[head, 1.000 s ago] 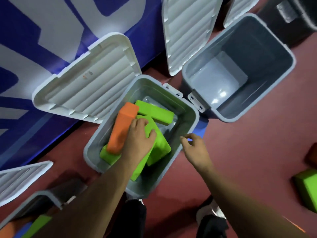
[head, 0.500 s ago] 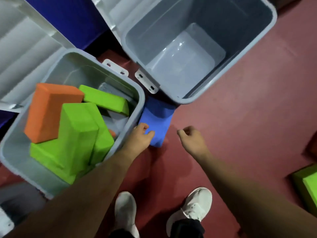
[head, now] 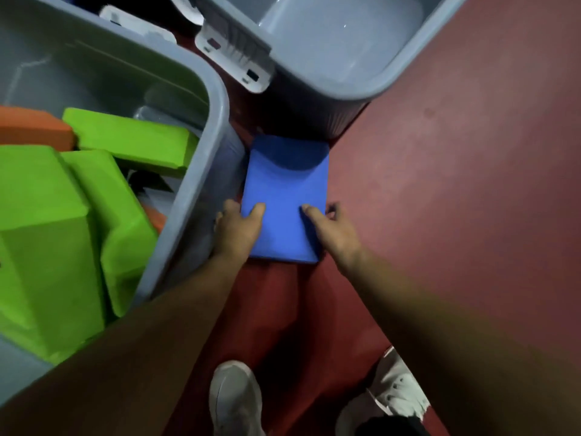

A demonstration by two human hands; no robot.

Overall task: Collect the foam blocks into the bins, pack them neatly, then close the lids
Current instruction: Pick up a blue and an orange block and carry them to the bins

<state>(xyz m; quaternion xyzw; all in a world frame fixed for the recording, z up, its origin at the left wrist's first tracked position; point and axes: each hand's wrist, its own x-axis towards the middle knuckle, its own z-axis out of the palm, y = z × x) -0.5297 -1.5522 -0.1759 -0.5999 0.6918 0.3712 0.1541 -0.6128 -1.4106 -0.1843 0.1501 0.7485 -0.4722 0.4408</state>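
The left hand and right hand clamped a blue block from either side, thumbs on top. It lay on the floor, just right of the bin beside the left hand, which held green blocks.

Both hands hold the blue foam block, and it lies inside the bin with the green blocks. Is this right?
Not quite. In the head view the left hand and the right hand do hold the blue foam block, but it is not inside the bin with the green blocks. It is on the red floor, between that bin and the empty bin.
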